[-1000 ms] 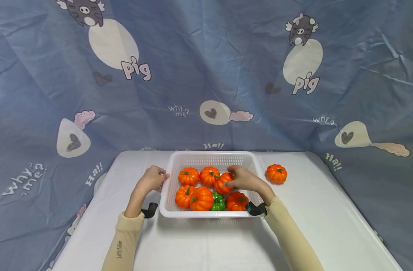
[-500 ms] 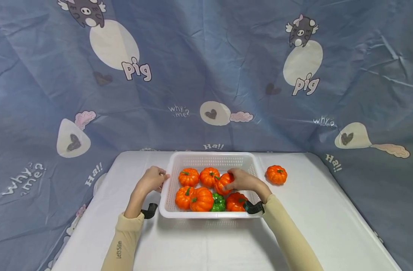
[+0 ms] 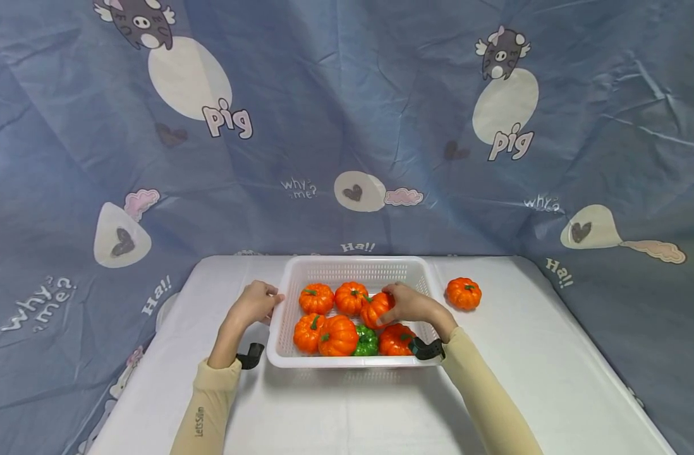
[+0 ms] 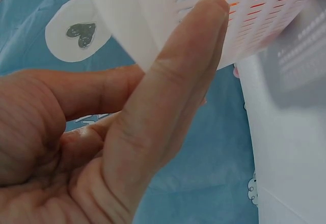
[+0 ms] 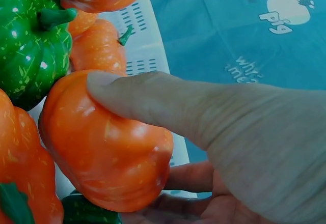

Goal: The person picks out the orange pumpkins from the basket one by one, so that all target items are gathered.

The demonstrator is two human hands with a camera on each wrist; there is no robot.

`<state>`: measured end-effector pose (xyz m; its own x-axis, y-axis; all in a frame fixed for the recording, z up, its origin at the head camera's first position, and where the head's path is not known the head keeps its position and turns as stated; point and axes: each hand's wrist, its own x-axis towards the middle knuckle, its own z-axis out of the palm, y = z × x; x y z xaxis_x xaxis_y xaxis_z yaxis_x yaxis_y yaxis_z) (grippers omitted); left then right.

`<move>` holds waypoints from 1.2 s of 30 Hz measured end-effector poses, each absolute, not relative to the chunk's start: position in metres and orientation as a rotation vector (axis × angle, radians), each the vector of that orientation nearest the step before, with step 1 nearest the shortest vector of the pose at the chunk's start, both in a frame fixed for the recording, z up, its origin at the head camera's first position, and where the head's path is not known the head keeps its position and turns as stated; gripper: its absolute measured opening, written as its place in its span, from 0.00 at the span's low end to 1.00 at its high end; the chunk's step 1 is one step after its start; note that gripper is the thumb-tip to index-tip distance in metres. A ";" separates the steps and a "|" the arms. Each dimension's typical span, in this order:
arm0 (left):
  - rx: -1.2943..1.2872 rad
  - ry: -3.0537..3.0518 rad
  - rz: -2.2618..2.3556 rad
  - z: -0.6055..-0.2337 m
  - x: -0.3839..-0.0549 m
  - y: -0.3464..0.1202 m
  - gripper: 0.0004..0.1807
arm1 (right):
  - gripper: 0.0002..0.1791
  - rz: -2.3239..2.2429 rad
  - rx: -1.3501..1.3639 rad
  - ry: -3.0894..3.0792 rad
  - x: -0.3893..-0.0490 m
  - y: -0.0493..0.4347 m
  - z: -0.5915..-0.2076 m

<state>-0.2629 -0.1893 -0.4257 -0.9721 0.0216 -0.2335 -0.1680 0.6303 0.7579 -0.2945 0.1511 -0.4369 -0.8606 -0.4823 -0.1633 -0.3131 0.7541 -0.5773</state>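
A white slotted plastic basket (image 3: 347, 361) stands on the table with several small orange pumpkins and a green pumpkin (image 3: 366, 341) in it. My left hand (image 3: 258, 302) grips the basket's left rim; the left wrist view shows the thumb at the edge and the fingers along the outer wall (image 4: 244, 23). Inside the basket, my right hand (image 3: 411, 303) holds an orange pumpkin (image 3: 375, 311). In the right wrist view the thumb lies across this pumpkin (image 5: 107, 142), with the other fingers on its far side. Below it a second, dark green thing (image 5: 89, 211) is mostly hidden.
One orange pumpkin (image 3: 464, 294) sits on the table to the right of the basket. A white cloth (image 3: 347, 411) covers the table. Behind and beside it hangs a blue printed curtain (image 3: 301, 126).
My right hand has shifted slightly and the pumpkin in it has tilted a little. The green patch beside it is now covered by the hand. My left hand stays at the rim.
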 end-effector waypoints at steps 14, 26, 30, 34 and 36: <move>-0.125 2.628 1.249 -0.427 -0.263 -0.189 0.23 | 0.39 -0.987 -0.650 2.597 -0.283 0.172 -0.438; -0.107 2.646 1.231 -0.424 -0.261 -0.188 0.22 | 0.41 -1.147 -0.543 2.596 -0.267 0.190 -0.434; -0.109 2.647 1.230 -0.424 -0.260 -0.188 0.22 | 0.41 -1.224 -0.562 2.565 -0.265 0.197 -0.432; -0.114 2.641 1.242 -0.424 -0.261 -0.188 0.22 | 0.41 -1.285 -0.595 2.534 -0.264 0.205 -0.428; -0.121 2.636 1.247 -0.425 -0.262 -0.188 0.22 | 0.41 -1.305 -0.613 2.523 -0.263 0.210 -0.426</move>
